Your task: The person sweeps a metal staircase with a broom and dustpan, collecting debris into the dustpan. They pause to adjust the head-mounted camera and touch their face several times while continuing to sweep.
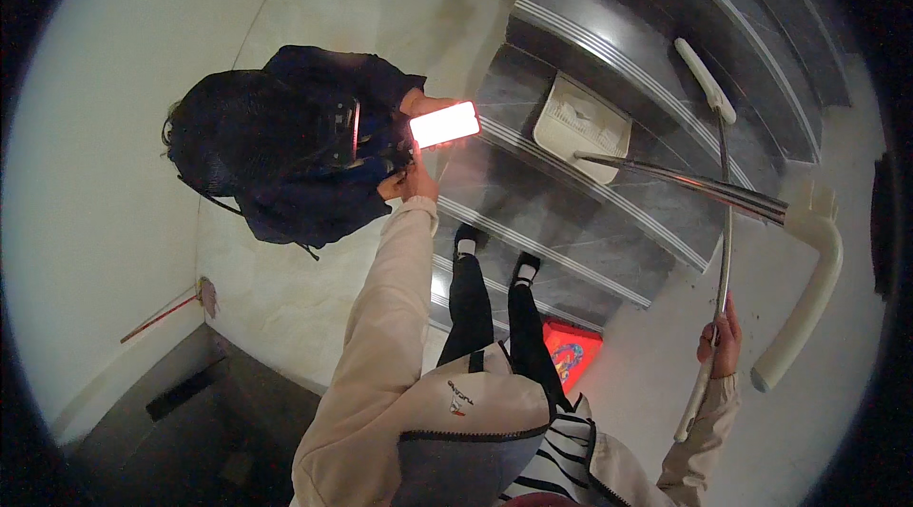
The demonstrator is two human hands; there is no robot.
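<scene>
My left hand [419, 182] reaches out to a smartphone [445, 125] with a bright white screen, a finger at its lower edge. Another person [285, 143] in dark clothes holds that phone; one of their hands is close to mine. Away to the right, my right hand [722, 346] is closed around the metal handle [725, 250] of a broom, whose pale head [705, 81] rests on a stair. A long-handled dustpan [581, 125] lies on the steps between, its metal pole and pale curved grip [809, 286] extending towards the right.
Dark stone stairs [542, 186] with striped metal nosings curve up towards the top right. A red box [573, 353] with a printed picture is beside my legs. A mop-like tool [207, 296] with a red handle leans near the left wall [107, 172].
</scene>
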